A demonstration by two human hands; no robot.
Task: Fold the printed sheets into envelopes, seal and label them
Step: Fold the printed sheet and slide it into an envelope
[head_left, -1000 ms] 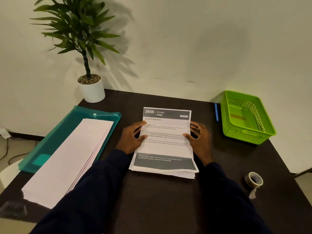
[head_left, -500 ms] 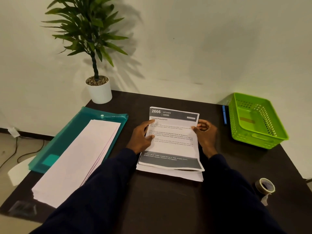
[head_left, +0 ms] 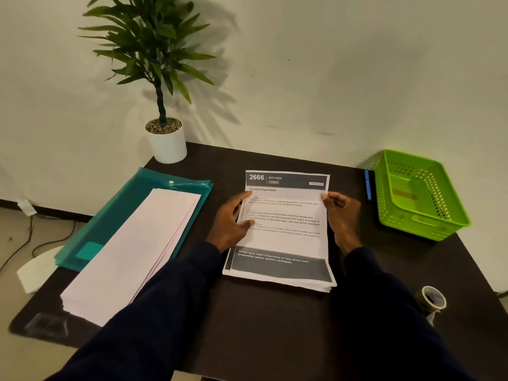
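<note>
Centrally on dark table: printed sheets stacked, top one headed 2666. Left hand flat on stack's left edge, right hand pinching top sheet's right edge. Envelopes piled left, tape roll right

One camera only — on my head, close above the bench's near edge, facing forward and down toward the wall.

The person is wearing a dark navy long-sleeved top. Both sleeves are running down to the wrists, loose and plain, showing no cuffs, logos or markings. The left hand and right hand are bare, wearing no gloves, rings or watch.
</note>
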